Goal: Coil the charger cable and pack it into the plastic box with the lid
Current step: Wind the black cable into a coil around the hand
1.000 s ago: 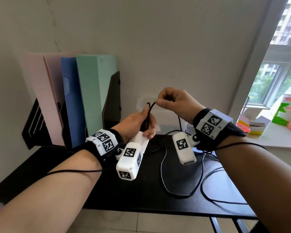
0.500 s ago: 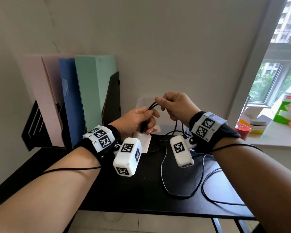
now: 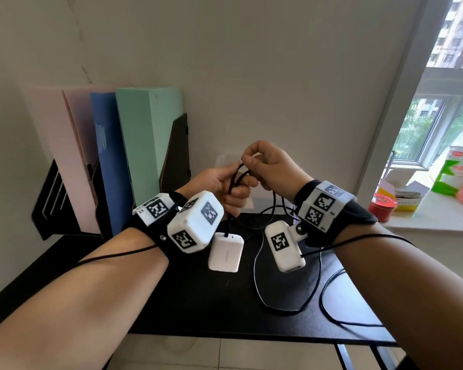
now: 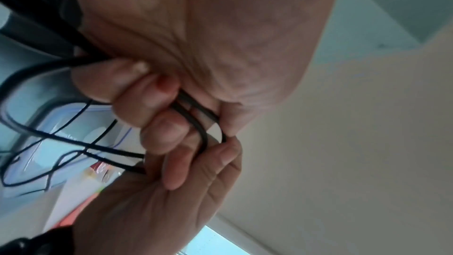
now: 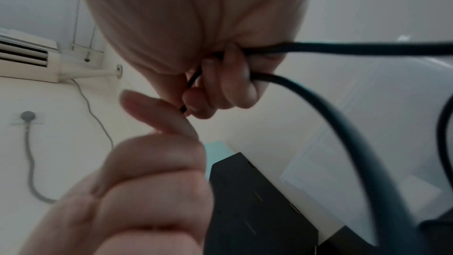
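Both hands are raised together above the black desk (image 3: 198,303). My left hand (image 3: 234,193) grips several loops of the black charger cable (image 3: 237,180) in its curled fingers (image 4: 161,123). My right hand (image 3: 251,162) pinches the cable (image 5: 318,49) just above the left and touches it. The white charger block (image 3: 226,252) hangs on the cable below the left hand. Slack cable lies in a loop on the desk (image 3: 284,309). The translucent plastic box (image 3: 223,160) stands against the wall, mostly hidden behind the hands.
Pink, blue and green folders (image 3: 142,145) stand in a black rack (image 3: 177,156) at the back left. At the right a windowsill (image 3: 439,220) carries a red tin (image 3: 381,208) and cartons. The desk's front edge runs below my forearms.
The right hand dropped to meet the left and laid another cable loop into it. The white charger block now hangs lower, in plain view under the left hand.
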Tool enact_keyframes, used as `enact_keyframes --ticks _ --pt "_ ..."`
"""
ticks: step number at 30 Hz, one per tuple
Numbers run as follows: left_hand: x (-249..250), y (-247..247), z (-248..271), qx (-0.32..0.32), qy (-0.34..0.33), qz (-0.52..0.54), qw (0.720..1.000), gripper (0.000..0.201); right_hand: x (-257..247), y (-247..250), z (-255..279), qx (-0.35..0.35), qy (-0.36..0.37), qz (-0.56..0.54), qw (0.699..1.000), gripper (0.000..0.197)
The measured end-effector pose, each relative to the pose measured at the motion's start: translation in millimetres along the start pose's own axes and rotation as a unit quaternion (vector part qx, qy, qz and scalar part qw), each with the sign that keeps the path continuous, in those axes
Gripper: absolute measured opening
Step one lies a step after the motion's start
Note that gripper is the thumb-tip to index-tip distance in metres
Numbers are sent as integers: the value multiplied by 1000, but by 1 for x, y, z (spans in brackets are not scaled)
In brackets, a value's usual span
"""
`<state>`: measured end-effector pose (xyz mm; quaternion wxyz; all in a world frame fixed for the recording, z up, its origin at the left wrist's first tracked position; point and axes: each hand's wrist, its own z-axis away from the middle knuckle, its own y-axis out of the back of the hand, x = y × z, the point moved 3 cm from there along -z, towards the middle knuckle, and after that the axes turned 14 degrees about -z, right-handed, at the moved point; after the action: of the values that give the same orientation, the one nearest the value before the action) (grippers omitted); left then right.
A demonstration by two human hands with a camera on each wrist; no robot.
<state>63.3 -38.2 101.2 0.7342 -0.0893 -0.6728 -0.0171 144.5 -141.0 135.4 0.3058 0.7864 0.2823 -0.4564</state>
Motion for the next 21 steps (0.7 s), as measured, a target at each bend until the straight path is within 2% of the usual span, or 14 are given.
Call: enact_keyframes --ticks 3,5,8,13,16,19,21 --pt "0 2 -2 14 -33 61 997 36 -2 -1 -1 -5 5 -29 1000 14" --pt "-1 5 -3 29 -57 87 994 34 1 2 0 -1 3 -74 997 11" --pt "2 11 -2 30 -85 101 991 30 17 10 7 -14 -56 -124 991 17" --pt "14 25 6 5 -141 157 978 22 58 23 27 -81 -158 -2 984 22" --pt "25 40 11 51 -179 206 961 21 71 41 30 -6 -123 60 991 21" --pt "31 56 15 142 -196 251 937 43 75 56 32 64 -94 157 981 17" --pt "31 59 16 188 -202 254 927 45 73 55 34 79 -83 223 968 17"
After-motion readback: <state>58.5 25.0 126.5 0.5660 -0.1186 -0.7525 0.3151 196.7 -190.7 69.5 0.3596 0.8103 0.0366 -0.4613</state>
